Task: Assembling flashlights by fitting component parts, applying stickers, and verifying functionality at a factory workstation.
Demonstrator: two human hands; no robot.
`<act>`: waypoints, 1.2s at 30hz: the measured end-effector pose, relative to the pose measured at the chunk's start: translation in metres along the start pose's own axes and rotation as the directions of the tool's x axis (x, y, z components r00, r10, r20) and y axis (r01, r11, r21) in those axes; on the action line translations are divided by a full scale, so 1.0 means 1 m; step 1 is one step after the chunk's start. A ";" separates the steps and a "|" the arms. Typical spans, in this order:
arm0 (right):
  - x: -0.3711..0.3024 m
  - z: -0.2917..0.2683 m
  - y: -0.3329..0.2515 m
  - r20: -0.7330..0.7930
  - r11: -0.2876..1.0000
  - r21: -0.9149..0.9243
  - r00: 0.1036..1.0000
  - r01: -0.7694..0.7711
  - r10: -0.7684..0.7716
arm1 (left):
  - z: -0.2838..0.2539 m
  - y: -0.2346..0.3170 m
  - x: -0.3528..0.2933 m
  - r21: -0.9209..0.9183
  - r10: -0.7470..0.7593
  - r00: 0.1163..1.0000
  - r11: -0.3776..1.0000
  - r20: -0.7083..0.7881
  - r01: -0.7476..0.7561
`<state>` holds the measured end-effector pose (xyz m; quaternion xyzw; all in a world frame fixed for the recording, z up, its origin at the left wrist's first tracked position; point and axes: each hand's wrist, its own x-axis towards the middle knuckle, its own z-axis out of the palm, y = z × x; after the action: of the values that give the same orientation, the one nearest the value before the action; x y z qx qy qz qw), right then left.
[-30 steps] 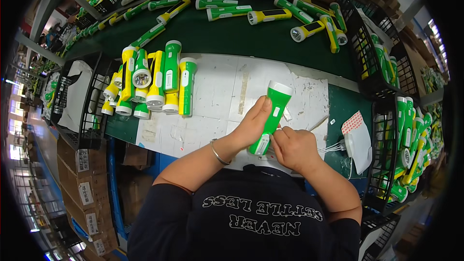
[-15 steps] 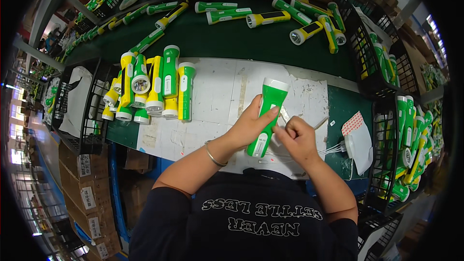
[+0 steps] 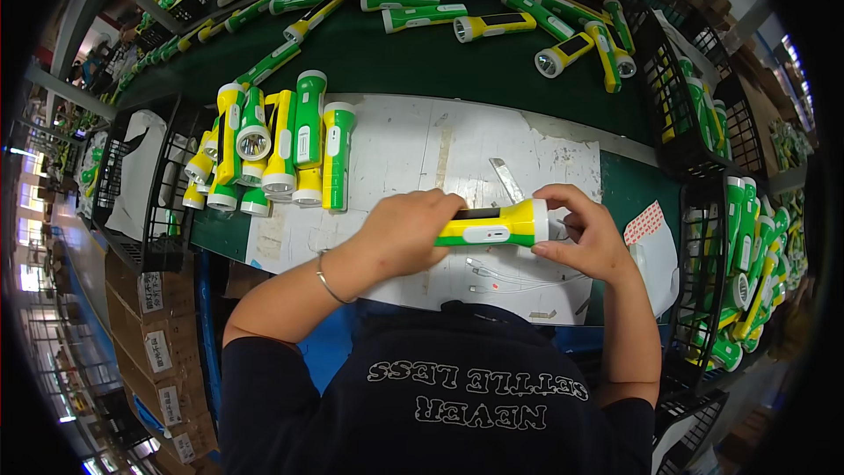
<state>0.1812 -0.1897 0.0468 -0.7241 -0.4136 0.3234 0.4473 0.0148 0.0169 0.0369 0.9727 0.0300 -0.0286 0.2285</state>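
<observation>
Level above the white work surface lies a yellow and green flashlight (image 3: 498, 225), held between both hands, its white head to the right. My left hand (image 3: 411, 229) wraps around the tail end and hides it. With thumb and fingers, my right hand (image 3: 587, 236) grips the white head rim. The side facing up shows a dark panel and a white switch plate. Below it, white cables with small plugs (image 3: 483, 277) rest on the surface (image 3: 387, 149). A flat silver blade-like tool (image 3: 505, 179) lies just beyond the flashlight.
A pile of flashlights (image 3: 280, 145) stands at the left of the surface, beside a black crate (image 3: 167, 202). More flashlights lie on the dark green belt (image 3: 404, 62) behind. Black crates (image 3: 716, 299) full of flashlights stand at right. A red-patterned sheet (image 3: 643, 224) lies near them.
The flashlight has been turned from upright to sideways, its head now pointing right. My right hand has moved up and right onto the head. My left hand has shifted left.
</observation>
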 end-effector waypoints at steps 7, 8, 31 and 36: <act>-0.003 -0.001 0.008 0.009 0.989 0.140 0.999 -0.052 0.051 | -0.013 -0.015 -0.016 -0.007 -0.052 0.994 0.999 0.093 0.053; -0.002 0.002 0.008 0.011 0.989 0.139 0.999 -0.053 0.052 | -0.011 -0.012 -0.012 -0.111 -0.023 0.989 0.993 0.146 0.040; 0.002 0.048 0.050 -0.286 0.988 0.141 0.954 -0.056 0.095 | 0.057 0.006 0.029 -0.777 -0.172 0.983 0.626 -0.061 0.062; -0.003 0.046 0.037 -0.340 0.996 -0.035 0.937 0.076 -0.084 | 0.058 0.007 0.031 -0.818 -0.155 0.988 0.570 -0.017 0.075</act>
<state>0.1529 -0.1840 -0.0048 -0.7564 -0.3624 0.1702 0.5172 0.0434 -0.0132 -0.0137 0.7553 0.1129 0.0159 0.6454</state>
